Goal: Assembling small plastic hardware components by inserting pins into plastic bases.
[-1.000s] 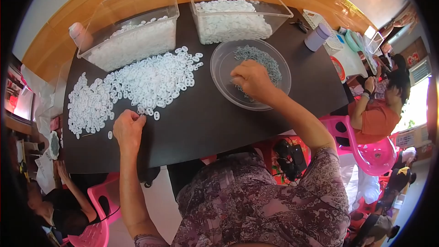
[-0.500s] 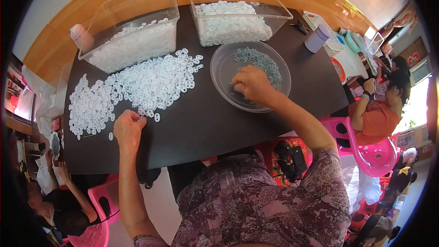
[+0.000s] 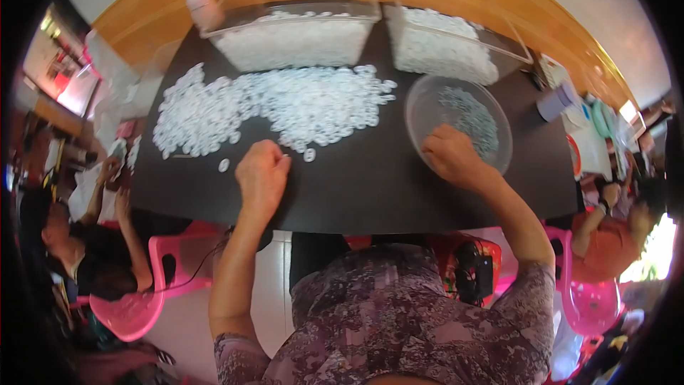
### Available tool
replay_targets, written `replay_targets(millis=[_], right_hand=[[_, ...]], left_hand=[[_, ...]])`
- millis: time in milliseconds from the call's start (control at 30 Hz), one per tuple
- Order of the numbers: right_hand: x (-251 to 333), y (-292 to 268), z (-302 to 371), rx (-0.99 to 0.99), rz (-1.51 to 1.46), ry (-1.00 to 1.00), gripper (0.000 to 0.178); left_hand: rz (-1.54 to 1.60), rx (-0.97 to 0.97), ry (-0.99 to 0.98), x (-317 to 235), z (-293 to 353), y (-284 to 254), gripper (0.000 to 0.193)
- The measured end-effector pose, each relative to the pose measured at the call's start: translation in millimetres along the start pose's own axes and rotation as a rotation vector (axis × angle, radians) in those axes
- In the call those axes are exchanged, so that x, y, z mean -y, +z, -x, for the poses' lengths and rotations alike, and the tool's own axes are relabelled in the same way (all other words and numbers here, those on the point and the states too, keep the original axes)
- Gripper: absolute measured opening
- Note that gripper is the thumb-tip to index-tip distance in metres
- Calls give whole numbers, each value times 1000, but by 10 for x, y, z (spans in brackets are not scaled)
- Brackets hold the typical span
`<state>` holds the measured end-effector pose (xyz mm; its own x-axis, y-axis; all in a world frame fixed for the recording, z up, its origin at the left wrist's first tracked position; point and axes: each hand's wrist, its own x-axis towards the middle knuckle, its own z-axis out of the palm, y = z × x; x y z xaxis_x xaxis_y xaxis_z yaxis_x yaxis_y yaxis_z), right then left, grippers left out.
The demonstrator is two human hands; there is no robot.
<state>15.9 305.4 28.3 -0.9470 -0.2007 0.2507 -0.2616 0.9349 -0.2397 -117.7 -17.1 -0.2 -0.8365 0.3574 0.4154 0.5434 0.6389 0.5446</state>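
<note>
My left hand [image 3: 262,177] is closed just in front of a spread-out heap of small white oval plastic pieces [image 3: 320,107], which look two-holed. Its fingertips are turned away, so whatever they hold is hidden. One loose white piece [image 3: 224,165] lies to its left and another loose white piece [image 3: 309,155] to its right. Over the near left part of a clear round plastic bowl [image 3: 420,107], my right hand [image 3: 452,155] has its fingers curled together; their contents cannot be made out. Many small grey screw-like pins [image 3: 470,117] lie in the bowl's far right half.
Two clear bins, a left bin [image 3: 299,46] and a right bin [image 3: 442,50], hold more white pieces at the back. A pink bottle [image 3: 204,8] stands far left, a lilac cup [image 3: 556,102] far right. Co-workers sit on both sides, a left person [image 3: 85,242] and a right person [image 3: 613,242].
The view has swung left, so the table sits further right in the picture. My right hand has drawn from the bowl's middle toward its near left rim. The left hand stays closed near the heap.
</note>
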Motion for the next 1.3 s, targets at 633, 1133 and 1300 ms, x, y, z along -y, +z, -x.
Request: replay_targets(millis=[633, 1133, 1300], right_hand=[[-16, -11, -42, -108, -8, -18, 10], [1293, 218, -226, -173, -535, -77, 17], [1404, 328, -266, -179, -578, -54, 17]], left_hand=[[814, 43, -254, -568, 547, -43, 9], [936, 16, -244, -906, 718, 117, 9], [698, -150, -124, -876, 800, 125, 12]])
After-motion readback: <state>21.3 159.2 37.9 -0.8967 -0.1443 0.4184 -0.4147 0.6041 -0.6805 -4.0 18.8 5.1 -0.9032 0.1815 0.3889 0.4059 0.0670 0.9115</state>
